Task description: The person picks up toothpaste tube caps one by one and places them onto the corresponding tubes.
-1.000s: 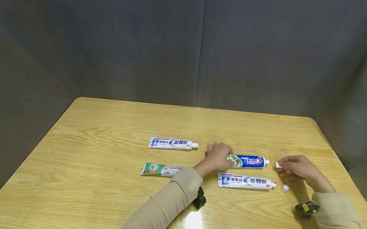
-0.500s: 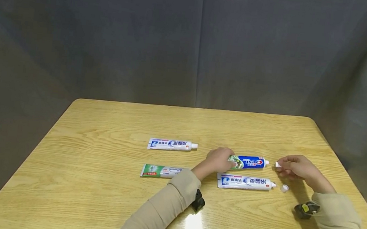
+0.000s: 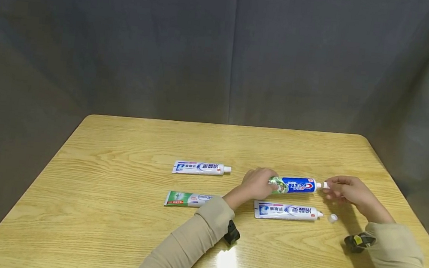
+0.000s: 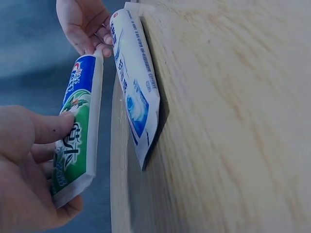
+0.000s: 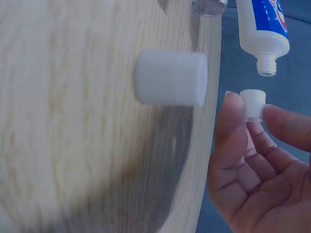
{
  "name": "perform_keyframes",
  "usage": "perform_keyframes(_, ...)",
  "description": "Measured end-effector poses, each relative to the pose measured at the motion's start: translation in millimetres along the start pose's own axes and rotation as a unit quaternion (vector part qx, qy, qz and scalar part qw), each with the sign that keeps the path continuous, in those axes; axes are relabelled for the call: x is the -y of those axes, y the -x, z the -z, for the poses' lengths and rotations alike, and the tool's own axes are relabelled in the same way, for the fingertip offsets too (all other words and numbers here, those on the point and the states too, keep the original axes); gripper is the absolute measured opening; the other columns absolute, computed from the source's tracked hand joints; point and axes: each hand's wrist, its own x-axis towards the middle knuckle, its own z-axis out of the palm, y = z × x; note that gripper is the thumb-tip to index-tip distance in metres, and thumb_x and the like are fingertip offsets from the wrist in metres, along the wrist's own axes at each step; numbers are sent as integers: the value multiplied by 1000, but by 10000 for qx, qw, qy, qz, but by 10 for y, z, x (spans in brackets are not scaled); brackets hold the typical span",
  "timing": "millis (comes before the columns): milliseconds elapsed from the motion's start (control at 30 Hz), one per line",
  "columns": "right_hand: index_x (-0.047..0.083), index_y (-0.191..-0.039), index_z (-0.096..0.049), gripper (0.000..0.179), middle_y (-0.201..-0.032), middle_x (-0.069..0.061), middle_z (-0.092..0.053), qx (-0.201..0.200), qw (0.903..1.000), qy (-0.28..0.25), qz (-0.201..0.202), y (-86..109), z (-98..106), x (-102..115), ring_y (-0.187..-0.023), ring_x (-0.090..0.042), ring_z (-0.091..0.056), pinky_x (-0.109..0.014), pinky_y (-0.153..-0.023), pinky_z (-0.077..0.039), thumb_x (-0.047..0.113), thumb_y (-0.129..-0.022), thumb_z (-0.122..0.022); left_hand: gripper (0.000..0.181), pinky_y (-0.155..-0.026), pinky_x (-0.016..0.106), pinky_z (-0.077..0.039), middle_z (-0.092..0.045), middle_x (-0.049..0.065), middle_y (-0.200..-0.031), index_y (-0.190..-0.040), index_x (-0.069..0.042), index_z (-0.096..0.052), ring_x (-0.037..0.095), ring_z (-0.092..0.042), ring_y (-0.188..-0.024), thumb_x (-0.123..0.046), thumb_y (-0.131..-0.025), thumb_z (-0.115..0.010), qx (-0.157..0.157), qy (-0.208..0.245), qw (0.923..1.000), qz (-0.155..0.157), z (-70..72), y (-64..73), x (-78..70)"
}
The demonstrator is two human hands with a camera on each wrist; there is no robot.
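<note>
My left hand grips the rear part of a blue and green toothpaste tube, thumb on top in the left wrist view. The tube's threaded nozzle is bare and points at my right hand. That hand pinches a white ribbed cap between thumb and fingertip. In the right wrist view a small gap shows between cap and nozzle. Below the held tube lies a white and blue toothpaste tube, uncapped. A second white cap lies near its nozzle, large in the right wrist view.
Farther left on the wooden table lie a capped white and blue toothpaste tube and a green and white tube. My left forearm partly covers the green one. A dark curtain hangs behind the table.
My left hand has raised the blue and green toothpaste tube slightly and brought it right, so its nozzle is closer to the cap. My right hand keeps pinching the cap, nearly in place.
</note>
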Motion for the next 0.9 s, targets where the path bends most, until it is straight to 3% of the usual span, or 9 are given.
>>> perform_keyframes(433,-19,-124,-39,44,-92,-6,-66,58,9997,-140,205,25,-19,29,-75,-11,-61,-30,-66,-50,15,-97,-43,36,-86,30,-40,-58,-2,-123,-123,-13,-59,17,-53,-111,-27,-90,-59,-29,39,10000,31,11,5,-42)
perform_keyframes(700,-21,-122,-40,43,-92,-8,-67,52,9993,-125,348,35,-25,42,-73,-10,-61,-29,-64,-49,14,-98,-42,37,-79,24,-41,-59,-2,-121,-123,-13,-59,14,-55,-108,-28,-89,-60,-91,-44,9999,-4,25,9,-40)
perform_keyframes(900,-21,-121,-42,41,-89,-5,-67,-115,9990,-42,428,48,-58,76,-72,-7,-60,-28,-65,-49,13,-98,-42,36,-87,26,-40,-60,-2,-119,-124,-13,-58,14,-55,-107,-28,-90,-58,-140,-104,9998,-115,25,12,-43)
